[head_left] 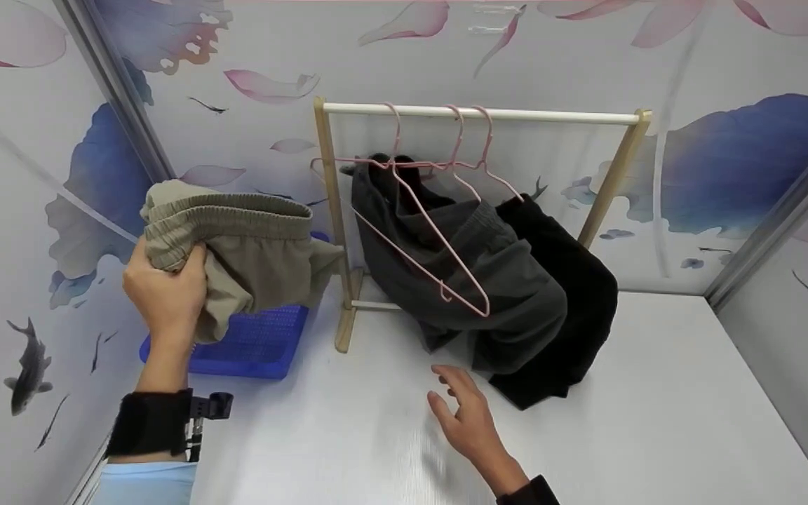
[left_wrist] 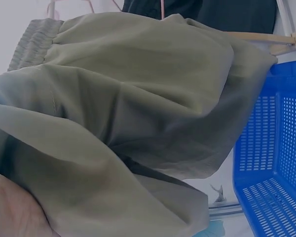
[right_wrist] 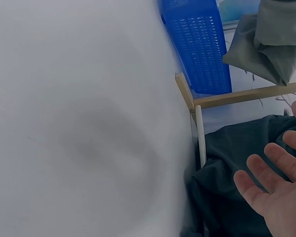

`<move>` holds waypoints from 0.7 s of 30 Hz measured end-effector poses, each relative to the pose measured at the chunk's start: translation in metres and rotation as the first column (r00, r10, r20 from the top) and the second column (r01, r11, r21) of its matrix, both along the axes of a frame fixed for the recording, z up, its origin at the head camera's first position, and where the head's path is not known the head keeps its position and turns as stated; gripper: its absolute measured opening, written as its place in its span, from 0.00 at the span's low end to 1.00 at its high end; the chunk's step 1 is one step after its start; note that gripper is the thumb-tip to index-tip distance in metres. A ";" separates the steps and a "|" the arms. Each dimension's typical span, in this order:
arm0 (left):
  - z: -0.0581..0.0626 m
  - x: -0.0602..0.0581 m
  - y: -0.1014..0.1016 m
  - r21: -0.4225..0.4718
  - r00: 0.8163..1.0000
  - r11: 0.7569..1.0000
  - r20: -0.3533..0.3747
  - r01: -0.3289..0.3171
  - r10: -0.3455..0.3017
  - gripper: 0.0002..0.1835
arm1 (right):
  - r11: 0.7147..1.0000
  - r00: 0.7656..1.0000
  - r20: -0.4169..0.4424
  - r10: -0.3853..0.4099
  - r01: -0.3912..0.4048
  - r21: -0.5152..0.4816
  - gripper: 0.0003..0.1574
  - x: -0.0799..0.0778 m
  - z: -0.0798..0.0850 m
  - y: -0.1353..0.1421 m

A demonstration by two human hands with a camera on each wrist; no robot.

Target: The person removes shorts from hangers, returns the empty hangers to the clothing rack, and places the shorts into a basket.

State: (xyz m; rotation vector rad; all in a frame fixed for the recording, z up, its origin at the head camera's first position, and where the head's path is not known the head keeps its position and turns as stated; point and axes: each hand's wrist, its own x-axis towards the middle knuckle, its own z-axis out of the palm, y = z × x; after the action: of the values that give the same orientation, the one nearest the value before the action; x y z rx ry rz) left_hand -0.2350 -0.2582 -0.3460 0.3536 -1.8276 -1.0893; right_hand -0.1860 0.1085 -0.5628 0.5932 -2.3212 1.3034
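Olive shorts [head_left: 257,259] with an elastic waistband are gripped at one side of the waist by my left hand [head_left: 169,287], held up above a blue basket [head_left: 250,358]. In the left wrist view the fabric of the shorts [left_wrist: 138,98] fills most of the picture. My right hand [head_left: 467,417] hovers over the table with fingers spread and holds nothing. It is nearest to the dark grey garment [head_left: 446,280] hanging on the rack. A bare pink hanger [head_left: 439,235] hangs at the left of the rail, in front of that garment.
The rack has a white rail [head_left: 551,116] and wooden legs [head_left: 611,179]. A black garment [head_left: 572,294] hangs at its right on another pink hanger [head_left: 506,182]. The white table [head_left: 670,393] is bounded by printed wall panels with metal corner posts [head_left: 776,217].
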 end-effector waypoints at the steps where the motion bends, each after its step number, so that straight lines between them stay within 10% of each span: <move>1: 0.000 0.000 0.000 0.000 1.000 1.000 0.002 -0.009 0.009 0.13 | 1.000 1.000 0.002 0.001 -0.001 -0.001 0.22 0.000 0.000 0.000; 21: -0.057 -0.017 -0.009 -0.137 0.994 0.990 0.102 -0.024 0.039 0.26 | 1.000 0.998 0.056 0.000 0.000 0.004 0.23 0.005 -0.007 0.002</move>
State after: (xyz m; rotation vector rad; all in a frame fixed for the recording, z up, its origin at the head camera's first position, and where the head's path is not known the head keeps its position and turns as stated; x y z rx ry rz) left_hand -0.2522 -0.2669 -0.4027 0.3629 -1.9706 -0.9339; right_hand -0.1811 0.1103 -0.5694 0.5649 -2.3693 1.3324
